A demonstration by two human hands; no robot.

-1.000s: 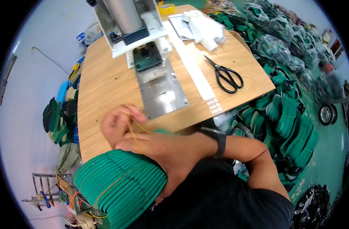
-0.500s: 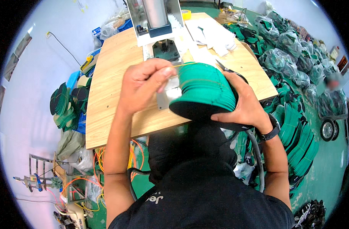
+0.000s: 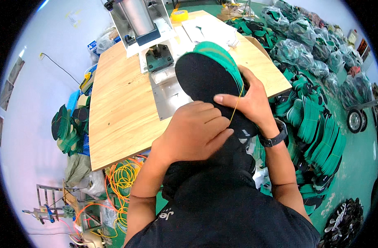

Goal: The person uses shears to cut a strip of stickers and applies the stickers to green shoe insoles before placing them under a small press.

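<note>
A thick stack of shoe insoles [image 3: 203, 76], black on the face turned to me and green along its edges, is held tilted over the table's near edge. My right hand [image 3: 255, 103] grips the stack on its right side, thumb across the black face and fingers behind. A thin yellow rubber band [image 3: 237, 103] runs taut from the stack's right edge down to my left hand [image 3: 195, 134]. That hand is closed, its fingers pinching the band in front of the stack's lower part. The far side of the stack is hidden.
A press with a metal cylinder [image 3: 137, 18] stands on the wooden table [image 3: 118, 111], with yellow tape [image 3: 179, 15] behind it. Insole bundles [image 3: 321, 136] and filled plastic bags [image 3: 296, 56] crowd the right floor. Coiled orange hoses [image 3: 123, 177] lie below left; more insoles [image 3: 65, 128] stand left.
My left hand has swung from the stack's upper left down to its lower front, drawing the band across. The stack has tipped, so its black face now shows towards me.
</note>
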